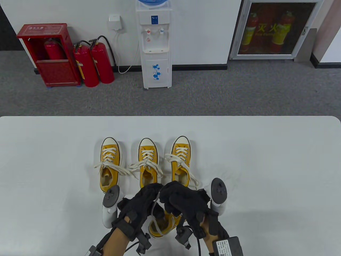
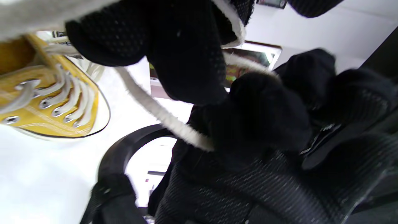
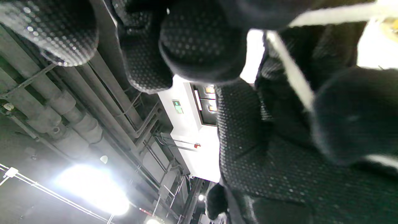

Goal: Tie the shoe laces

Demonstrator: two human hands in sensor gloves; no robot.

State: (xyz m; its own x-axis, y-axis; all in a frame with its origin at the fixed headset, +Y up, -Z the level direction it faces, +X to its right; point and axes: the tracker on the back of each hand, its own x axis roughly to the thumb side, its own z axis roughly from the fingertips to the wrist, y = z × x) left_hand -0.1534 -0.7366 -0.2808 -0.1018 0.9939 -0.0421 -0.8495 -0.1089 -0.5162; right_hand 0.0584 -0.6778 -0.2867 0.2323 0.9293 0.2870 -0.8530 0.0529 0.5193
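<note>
At the near bench (image 1: 266,160) edge, a yellow shoe (image 1: 159,226) was lying lengthwise, toe hidden under the hands. Its white lace (image 2: 161,115) was pinched by curled fingers of the left hand (image 1: 138,205) and right hand (image 1: 186,200). Beyond, three yellow shoes (image 1: 146,160) were set toes pointing far.

Grey carpet (image 1: 213,93), white wall (image 1: 199,29), water dispenser (image 1: 155,45), red extinguishers (image 1: 93,64).

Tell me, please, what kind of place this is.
Probably an office or workshop room, not a home: a water dispenser stands by the wall, red fire extinguishers beside it, grey carpet behind the white table.
</note>
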